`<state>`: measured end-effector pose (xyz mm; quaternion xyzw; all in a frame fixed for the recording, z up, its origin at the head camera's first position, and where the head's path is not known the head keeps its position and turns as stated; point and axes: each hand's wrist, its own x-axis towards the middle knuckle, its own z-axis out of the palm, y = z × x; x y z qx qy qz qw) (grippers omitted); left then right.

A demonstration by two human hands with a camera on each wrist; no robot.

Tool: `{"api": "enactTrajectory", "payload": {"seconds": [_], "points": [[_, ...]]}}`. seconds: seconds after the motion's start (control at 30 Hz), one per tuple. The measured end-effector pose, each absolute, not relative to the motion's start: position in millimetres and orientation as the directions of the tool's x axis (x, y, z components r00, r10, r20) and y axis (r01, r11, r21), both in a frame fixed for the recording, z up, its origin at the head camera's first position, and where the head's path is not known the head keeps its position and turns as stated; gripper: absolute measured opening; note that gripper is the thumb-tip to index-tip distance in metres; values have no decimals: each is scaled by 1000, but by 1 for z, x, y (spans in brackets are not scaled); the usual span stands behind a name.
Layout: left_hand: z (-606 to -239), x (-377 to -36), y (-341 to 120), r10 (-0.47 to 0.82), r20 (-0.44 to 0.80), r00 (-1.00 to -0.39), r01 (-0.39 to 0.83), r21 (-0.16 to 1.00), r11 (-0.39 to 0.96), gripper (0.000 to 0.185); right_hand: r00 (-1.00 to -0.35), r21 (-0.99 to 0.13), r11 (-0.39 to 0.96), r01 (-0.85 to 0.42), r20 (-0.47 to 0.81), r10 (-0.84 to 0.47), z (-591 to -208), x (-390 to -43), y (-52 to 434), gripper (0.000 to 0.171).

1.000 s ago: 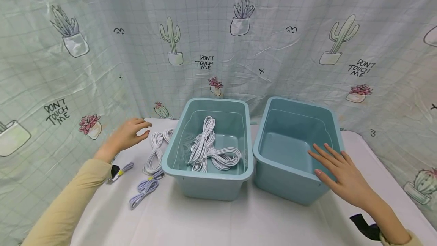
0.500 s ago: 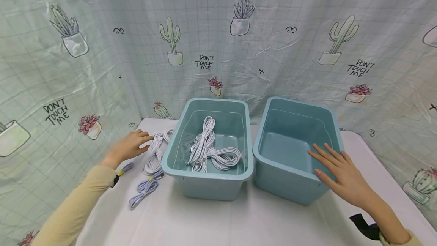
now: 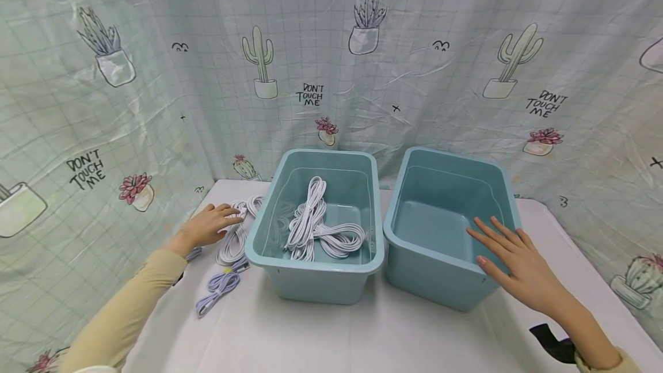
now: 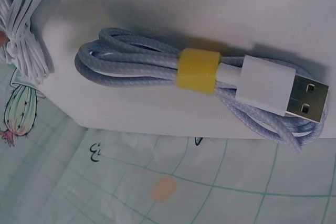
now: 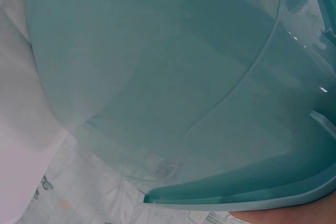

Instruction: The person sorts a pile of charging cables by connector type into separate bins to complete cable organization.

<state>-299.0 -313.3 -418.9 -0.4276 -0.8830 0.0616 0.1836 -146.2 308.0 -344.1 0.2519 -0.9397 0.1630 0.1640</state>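
My left hand (image 3: pixel 209 225) is over the left part of the table, its fingers reaching across a coiled white cable (image 3: pixel 233 243). Whether the fingertips touch that coil cannot be told. Under the wrist lies a lavender braided USB cable (image 4: pixel 131 59) tied with a yellow band, largely hidden by the arm in the head view. Nearer the front is another lavender cable (image 3: pixel 220 285). My right hand (image 3: pixel 523 269) is spread with straight fingers at the right-hand blue bin (image 3: pixel 440 269), across its near right rim.
In the middle stands a second blue bin (image 3: pixel 316 284) with several coiled white cables (image 3: pixel 311 220) inside. One more white coil (image 3: pixel 255 205) lies by its left wall. A cactus-print curtain (image 3: pixel 331 62) hangs behind the white table (image 3: pixel 336 338).
My left hand has come down and to the right, from beside the white coil to over it. My right hand and both bins have stayed put.
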Motion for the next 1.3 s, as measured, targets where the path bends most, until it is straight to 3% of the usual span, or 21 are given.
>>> {"api": "enactTrajectory", "payload": {"seconds": [0.5,0.77,1.07,1.3], "points": [[-425,-301,-305,748,13,-664,702,-336,628,50,-821,-225,821,-524,391,-417,-345,-148,306,54],[-431,-304,-309,761,34,-648,706,-349,616,45,-823,-230,821,-523,385,-416,-346,-148,306,55],[-427,-308,-320,813,133,-567,690,-463,557,38,-820,-227,820,-525,393,-416,-345,-147,306,55],[-420,-307,-331,754,124,-645,663,-401,633,41,-816,-219,821,-528,401,-417,-345,-147,307,55]]}}
